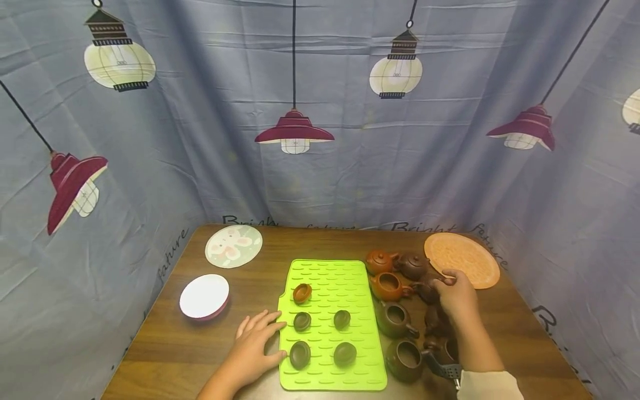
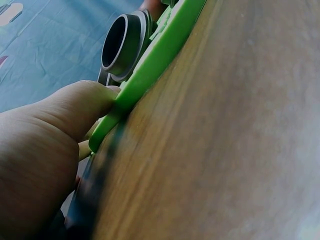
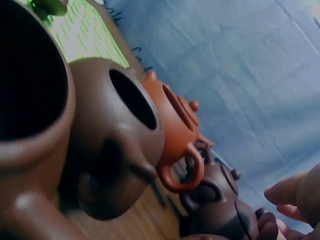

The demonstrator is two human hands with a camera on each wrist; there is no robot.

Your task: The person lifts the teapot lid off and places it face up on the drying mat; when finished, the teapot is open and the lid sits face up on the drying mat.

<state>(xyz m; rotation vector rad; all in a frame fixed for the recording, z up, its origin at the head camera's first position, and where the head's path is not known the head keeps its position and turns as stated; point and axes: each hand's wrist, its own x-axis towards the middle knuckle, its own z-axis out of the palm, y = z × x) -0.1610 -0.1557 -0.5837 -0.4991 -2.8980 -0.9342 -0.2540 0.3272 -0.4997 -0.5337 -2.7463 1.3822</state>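
My left hand (image 1: 257, 344) lies at the left edge of a lime-green mat (image 1: 325, 272), fingers spread and touching its rim. Several teapot lids rest on the mat: an orange-brown lid (image 1: 302, 293) and dark brown ones, including a dark lid (image 1: 300, 355) close to my left thumb. My right hand (image 1: 457, 294) is over the right column of dark teapots. In the right wrist view its fingertips are apart, close beside the knob of a lidded dark teapot (image 3: 220, 220). Left of that column stand an open orange teapot (image 1: 387, 286) and open dark teapots (image 1: 395, 320).
A lidded orange teapot (image 1: 379, 262) and a lidded dark teapot (image 1: 413, 267) stand at the back of the group. Behind is an orange oval mat (image 1: 462, 260). At left are a white round dish (image 1: 204, 296) and a rabbit-print round mat (image 1: 233, 246). A grey curtain (image 1: 320, 189) borders the table.
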